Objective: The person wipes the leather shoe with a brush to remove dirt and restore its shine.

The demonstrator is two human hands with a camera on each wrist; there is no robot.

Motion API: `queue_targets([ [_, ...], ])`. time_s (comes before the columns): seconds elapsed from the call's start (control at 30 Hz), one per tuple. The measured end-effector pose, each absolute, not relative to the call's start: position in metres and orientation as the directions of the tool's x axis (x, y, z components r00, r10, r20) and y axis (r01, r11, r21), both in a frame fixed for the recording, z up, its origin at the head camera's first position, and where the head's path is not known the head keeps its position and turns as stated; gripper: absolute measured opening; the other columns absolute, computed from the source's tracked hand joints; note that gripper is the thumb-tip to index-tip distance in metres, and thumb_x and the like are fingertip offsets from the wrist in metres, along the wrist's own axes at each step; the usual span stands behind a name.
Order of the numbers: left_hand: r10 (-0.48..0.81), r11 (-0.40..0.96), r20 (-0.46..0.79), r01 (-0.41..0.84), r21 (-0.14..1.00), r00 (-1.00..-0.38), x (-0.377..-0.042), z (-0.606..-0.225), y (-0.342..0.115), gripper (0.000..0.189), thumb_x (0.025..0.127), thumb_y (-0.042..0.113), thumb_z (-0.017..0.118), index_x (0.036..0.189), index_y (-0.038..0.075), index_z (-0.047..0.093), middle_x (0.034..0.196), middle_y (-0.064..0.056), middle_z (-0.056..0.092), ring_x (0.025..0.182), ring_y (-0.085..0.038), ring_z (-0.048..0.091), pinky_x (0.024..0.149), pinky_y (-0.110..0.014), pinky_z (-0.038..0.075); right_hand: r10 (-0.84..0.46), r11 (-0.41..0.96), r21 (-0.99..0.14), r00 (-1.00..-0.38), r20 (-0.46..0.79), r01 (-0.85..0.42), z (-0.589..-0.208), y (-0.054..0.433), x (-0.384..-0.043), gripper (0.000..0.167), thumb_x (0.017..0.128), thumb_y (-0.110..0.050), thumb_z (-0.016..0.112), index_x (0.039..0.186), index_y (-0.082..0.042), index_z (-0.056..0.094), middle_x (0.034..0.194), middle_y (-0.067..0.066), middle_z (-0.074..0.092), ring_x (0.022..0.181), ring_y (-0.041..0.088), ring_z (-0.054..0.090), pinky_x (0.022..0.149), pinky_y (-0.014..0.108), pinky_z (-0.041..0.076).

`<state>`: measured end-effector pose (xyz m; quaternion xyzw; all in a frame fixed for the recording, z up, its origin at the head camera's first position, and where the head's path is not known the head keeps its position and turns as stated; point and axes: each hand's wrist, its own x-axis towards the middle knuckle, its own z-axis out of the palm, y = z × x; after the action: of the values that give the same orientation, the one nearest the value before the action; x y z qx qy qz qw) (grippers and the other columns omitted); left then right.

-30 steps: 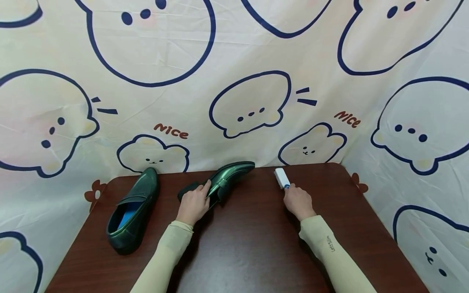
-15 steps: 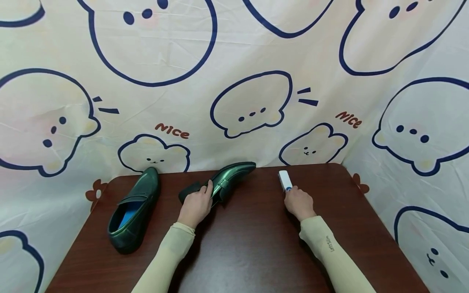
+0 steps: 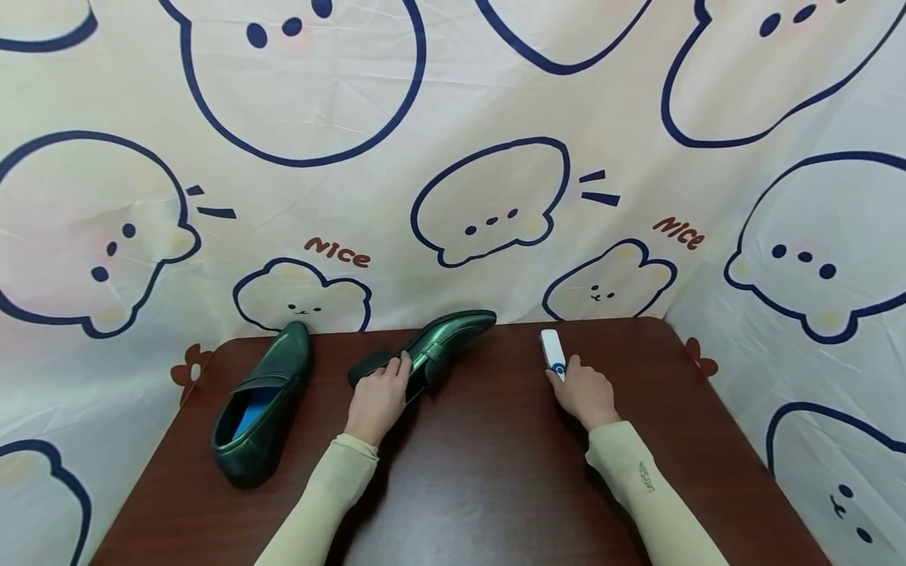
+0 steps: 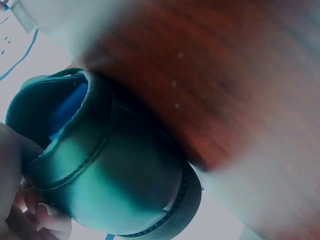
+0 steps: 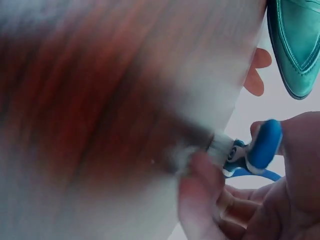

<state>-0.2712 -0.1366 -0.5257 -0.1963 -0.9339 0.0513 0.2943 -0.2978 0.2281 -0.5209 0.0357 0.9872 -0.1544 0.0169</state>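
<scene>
In the head view my left hand (image 3: 379,401) grips a dark green loafer (image 3: 453,338) by its opening. The loafer is tilted on its side, toe pointing to the back right. The left wrist view shows its rounded heel (image 4: 125,185), with part of the hand at the opening and curled fingers (image 4: 50,215) against the outside. My right hand (image 3: 584,393) holds a small white-and-blue brush (image 3: 552,352) near the table's back right, white end pointing away. Its blue end (image 5: 266,145) shows between thumb and fingers in the right wrist view.
A matching green loafer (image 3: 258,417) stands upright at the table's left, its blue insole showing. The brown wooden table (image 3: 481,487) meets a cream curtain (image 3: 495,94) printed with cartoon faces at the back; the same cloth hangs at both sides.
The brush has turned slightly, and my right hand has shifted a little to the right, its thumb now showing on the brush's near side. My left hand and its loafer have barely moved.
</scene>
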Motion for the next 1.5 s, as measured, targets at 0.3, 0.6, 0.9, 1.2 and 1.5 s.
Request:
queue_targets([
  [0.3,0.366,0.926,0.568,0.348,-0.145,-0.738,-0.276,-0.510,-0.149,0.029,0.083,0.000,0.075,0.109,-0.001,0.064,0.096,-0.013,0.068,0.049,-0.020,0.054,0.045,-0.035,0.050,-0.004,0.973,-0.217,-0.952,0.306,-0.074,-0.509,0.207,-0.300,0.057,0.103,-0.040,0.061,0.143,-0.002,0.051,0.120,0.027,0.064,0.097,0.042,0.065,0.071,0.056,0.058],
  [0.6,0.170,0.908,0.457,0.319,0.272,-0.873,-0.267,-0.486,-0.169,0.019,0.089,-0.004,0.059,0.106,-0.003,0.069,0.095,-0.018,0.071,0.058,-0.029,0.059,0.058,-0.048,0.056,-0.248,0.886,-0.315,-0.921,0.301,-0.341,-0.499,0.143,-0.296,0.043,0.105,-0.034,0.060,0.141,-0.010,0.059,0.121,0.015,0.067,0.090,0.030,0.070,0.074,0.047,0.059],
  [0.9,0.006,0.816,0.161,0.097,0.569,-0.987,-0.260,-0.473,-0.186,0.016,0.098,0.004,0.052,0.102,0.002,0.067,0.082,-0.011,0.065,0.069,-0.025,0.054,0.063,-0.037,0.043,-0.485,0.692,-0.573,-0.871,0.082,-0.440,-0.505,0.070,-0.283,0.064,0.111,-0.046,0.041,0.160,-0.006,0.036,0.131,0.006,0.069,0.124,0.024,0.065,0.108,0.045,0.049],
  [1.2,-0.046,0.700,-0.045,-0.064,0.711,-0.998,-0.247,-0.478,-0.207,0.022,0.097,0.007,0.050,0.108,-0.001,0.067,0.074,-0.005,0.055,0.066,-0.022,0.050,0.063,-0.034,0.039,-0.570,0.638,-0.640,-0.822,-0.019,-0.428,-0.505,0.036,-0.269,0.062,0.111,-0.050,0.037,0.161,-0.013,0.036,0.149,0.003,0.060,0.141,0.021,0.054,0.117,0.043,0.042],
  [1.5,-0.023,0.750,-0.034,-0.040,0.660,-0.999,-0.222,-0.481,-0.217,0.037,0.107,0.019,0.047,0.140,0.004,0.055,0.126,-0.021,0.063,0.075,-0.026,0.064,0.060,-0.036,0.052,-0.604,0.624,-0.651,-0.795,-0.052,-0.431,-0.508,0.021,-0.262,0.062,0.111,-0.050,0.037,0.162,-0.015,0.036,0.164,0.003,0.042,0.150,0.020,0.042,0.121,0.042,0.037],
])
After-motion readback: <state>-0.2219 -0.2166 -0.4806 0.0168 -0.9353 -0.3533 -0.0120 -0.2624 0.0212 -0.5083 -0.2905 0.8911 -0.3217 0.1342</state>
